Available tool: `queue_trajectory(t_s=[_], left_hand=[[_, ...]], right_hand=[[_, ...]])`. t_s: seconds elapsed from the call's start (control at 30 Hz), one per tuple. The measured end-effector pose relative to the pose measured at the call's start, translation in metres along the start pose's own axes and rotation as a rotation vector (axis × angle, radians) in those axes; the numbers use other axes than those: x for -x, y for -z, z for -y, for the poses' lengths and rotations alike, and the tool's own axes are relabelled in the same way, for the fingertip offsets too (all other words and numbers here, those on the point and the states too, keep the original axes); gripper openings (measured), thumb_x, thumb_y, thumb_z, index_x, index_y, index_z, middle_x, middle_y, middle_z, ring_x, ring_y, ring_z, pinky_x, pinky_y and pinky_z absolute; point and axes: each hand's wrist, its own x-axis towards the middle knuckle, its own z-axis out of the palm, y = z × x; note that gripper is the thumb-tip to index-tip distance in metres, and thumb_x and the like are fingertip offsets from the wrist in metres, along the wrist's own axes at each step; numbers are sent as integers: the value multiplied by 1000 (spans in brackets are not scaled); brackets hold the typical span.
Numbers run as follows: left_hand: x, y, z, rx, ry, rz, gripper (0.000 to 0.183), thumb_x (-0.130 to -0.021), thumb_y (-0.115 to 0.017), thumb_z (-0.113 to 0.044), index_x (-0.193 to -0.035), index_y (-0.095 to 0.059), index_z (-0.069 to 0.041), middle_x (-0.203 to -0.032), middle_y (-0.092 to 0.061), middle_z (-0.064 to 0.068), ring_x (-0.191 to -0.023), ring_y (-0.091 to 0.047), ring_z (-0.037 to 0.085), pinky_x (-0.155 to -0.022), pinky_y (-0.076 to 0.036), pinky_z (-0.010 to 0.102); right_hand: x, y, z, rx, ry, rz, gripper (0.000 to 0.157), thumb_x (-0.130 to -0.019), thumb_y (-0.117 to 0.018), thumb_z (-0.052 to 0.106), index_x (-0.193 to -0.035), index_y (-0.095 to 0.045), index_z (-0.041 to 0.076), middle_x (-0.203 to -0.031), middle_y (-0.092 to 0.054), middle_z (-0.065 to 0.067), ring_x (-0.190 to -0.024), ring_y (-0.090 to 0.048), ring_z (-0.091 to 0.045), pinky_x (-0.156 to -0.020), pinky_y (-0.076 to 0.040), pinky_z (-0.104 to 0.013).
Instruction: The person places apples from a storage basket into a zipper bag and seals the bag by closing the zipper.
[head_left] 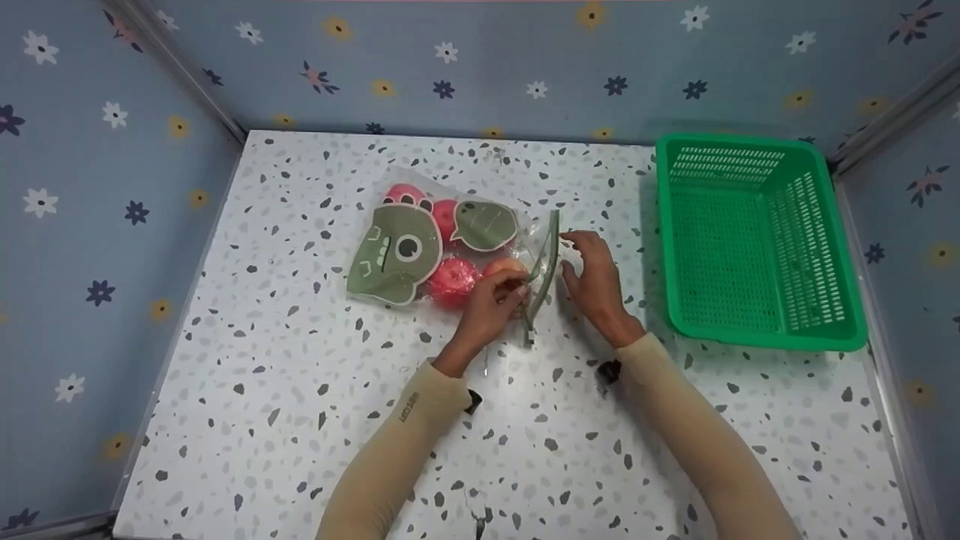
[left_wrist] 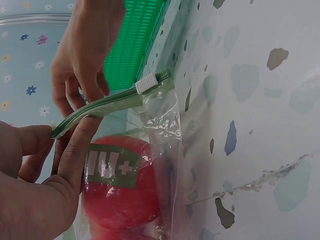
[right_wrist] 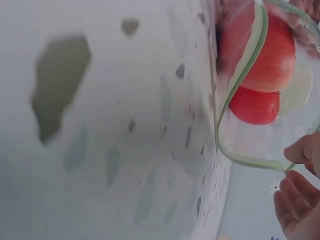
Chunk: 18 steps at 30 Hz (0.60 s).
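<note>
A clear zip bag (head_left: 397, 259) with a green dinosaur print lies on the table, holding several red apples (head_left: 452, 279). Its green-edged mouth faces right and gapes in the right wrist view. My left hand (head_left: 489, 304) pinches the near-side zip strip (left_wrist: 117, 102) between thumb and fingers. At the strip's end sits a white slider (left_wrist: 146, 84). My right hand (head_left: 598, 281) is at the far lip of the mouth, thumb and forefinger apart, fingertips right at the green edge (right_wrist: 257, 162). Part of the left fingers is hidden behind the bag's edge.
A green plastic basket (head_left: 664, 247) with perforated walls stands on the right of the speckled white table (head_left: 300, 420). Flower-patterned panels (head_left: 495, 45) close off the back and both sides.
</note>
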Motion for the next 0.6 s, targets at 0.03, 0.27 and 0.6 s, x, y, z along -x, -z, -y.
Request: queue_trajectory(t_s=[0.03, 0.27, 0.6], left_hand=[[0, 0, 0, 0, -2, 0, 21, -101, -63, 6, -121, -69, 10, -120, -61, 22, -106, -63, 26, -89, -58, 28], [2, 0, 2, -4, -22, 7, 21, -101, -63, 5, -121, -69, 11, -119, -62, 23, -105, -63, 25, -90, -58, 28], [2, 2, 3, 0, 12, 5, 21, -103, -62, 3, -121, -69, 8, -115, -65, 20, -102, -65, 23, -87, -59, 29]], right_hand=[[-4, -1, -2, 13, 1, -13, 41, -96, -67, -10, -135, -64, 1, -131, -63, -19, -116, -61, -35, -98, -54, -49], [-25, -6, -15, 51, 56, -86, 49, -93, -66, -17, -137, -63, 3, -132, -61, -19, -118, -61, -36, -95, -56, -50], [-40, -14, -24, 106, 164, -97, 50, -93, -68, -16, -137, -68, 7, -133, -65, -15, -120, -65, -33, -98, -56, -49]])
